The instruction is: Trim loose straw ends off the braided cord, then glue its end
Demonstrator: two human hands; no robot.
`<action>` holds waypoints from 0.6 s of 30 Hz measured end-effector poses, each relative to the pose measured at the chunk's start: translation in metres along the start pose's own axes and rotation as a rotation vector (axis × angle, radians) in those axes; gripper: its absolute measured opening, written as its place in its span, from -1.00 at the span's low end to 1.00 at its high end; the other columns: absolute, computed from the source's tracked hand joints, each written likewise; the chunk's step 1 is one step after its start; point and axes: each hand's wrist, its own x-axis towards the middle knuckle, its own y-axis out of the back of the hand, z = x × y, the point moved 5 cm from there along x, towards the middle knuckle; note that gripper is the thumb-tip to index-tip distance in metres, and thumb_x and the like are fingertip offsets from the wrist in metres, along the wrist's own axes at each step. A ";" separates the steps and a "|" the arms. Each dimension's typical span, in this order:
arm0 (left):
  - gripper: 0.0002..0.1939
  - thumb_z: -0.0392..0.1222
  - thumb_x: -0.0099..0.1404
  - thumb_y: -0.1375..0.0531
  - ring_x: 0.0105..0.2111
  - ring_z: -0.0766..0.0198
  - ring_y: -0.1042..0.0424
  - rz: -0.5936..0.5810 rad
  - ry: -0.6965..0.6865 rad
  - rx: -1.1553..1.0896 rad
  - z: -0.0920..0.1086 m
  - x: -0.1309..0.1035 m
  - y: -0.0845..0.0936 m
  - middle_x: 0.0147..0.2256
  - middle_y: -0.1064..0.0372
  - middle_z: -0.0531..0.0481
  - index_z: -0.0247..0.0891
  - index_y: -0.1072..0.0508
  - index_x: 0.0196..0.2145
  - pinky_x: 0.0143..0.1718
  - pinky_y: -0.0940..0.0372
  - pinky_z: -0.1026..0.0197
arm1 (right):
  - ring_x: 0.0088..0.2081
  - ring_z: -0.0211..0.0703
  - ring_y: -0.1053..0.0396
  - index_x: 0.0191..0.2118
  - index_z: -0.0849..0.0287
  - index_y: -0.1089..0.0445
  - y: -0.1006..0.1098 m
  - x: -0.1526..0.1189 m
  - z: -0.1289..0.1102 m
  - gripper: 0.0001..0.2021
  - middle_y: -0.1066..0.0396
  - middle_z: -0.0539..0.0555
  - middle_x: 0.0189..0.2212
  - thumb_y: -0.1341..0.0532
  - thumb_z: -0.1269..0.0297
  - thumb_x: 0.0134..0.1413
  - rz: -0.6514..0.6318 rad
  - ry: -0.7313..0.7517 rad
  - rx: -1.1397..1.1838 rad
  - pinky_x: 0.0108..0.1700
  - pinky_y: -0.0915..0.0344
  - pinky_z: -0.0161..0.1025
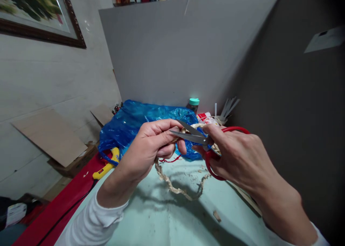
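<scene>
My left hand (151,143) pinches a tan braided cord (176,189) between thumb and fingers. A length of the cord hangs in a loop below the hands, over the table. In my right hand (237,156) is a pair of scissors (192,138) with red handles, its blades parted and pointing left. The blade tips reach my left fingertips, beside the held part of the cord. A thin red string (172,160) shows under my left hand. What lies between the blades is partly hidden by my fingers.
Behind my hands a crumpled blue plastic bag (142,113) lies on the pale green table (151,217). A yellow glue gun (106,167) rests at the left. A green-lidded jar (194,104) and white sticks (229,107) stand at the back. Small scraps (217,216) lie about.
</scene>
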 end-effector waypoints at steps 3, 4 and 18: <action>-0.86 -0.31 0.33 -0.17 -0.69 0.58 0.04 -0.017 0.004 0.024 0.000 -0.001 -0.001 -0.54 -0.45 0.00 -0.35 -0.55 -0.30 -0.63 0.09 0.44 | -0.65 -0.14 -0.27 -0.17 0.19 -0.41 0.000 0.000 0.000 -0.73 -0.29 -0.04 -0.67 -0.11 0.34 -0.02 -0.004 -0.006 0.010 -0.56 0.13 -0.26; -0.85 -0.31 0.33 -0.17 -0.69 0.57 0.04 -0.015 0.006 0.038 0.000 -0.001 -0.001 -0.54 -0.45 0.01 -0.34 -0.55 -0.29 -0.63 0.08 0.42 | -0.66 -0.14 -0.26 -0.17 0.19 -0.41 0.000 0.000 0.000 -0.72 -0.28 -0.04 -0.68 -0.10 0.34 -0.03 -0.001 -0.008 0.012 -0.56 0.15 -0.26; -0.82 -0.26 0.38 -0.15 -0.66 0.54 0.04 -0.031 -0.011 0.185 0.000 0.000 0.002 -0.50 -0.42 0.04 -0.31 -0.56 -0.28 -0.61 0.11 0.38 | -0.72 -0.25 -0.10 -0.38 0.16 -0.33 -0.004 0.000 -0.001 -0.81 -0.19 -0.09 -0.75 -0.03 0.50 -0.11 0.059 0.009 -0.024 -0.57 0.22 -0.28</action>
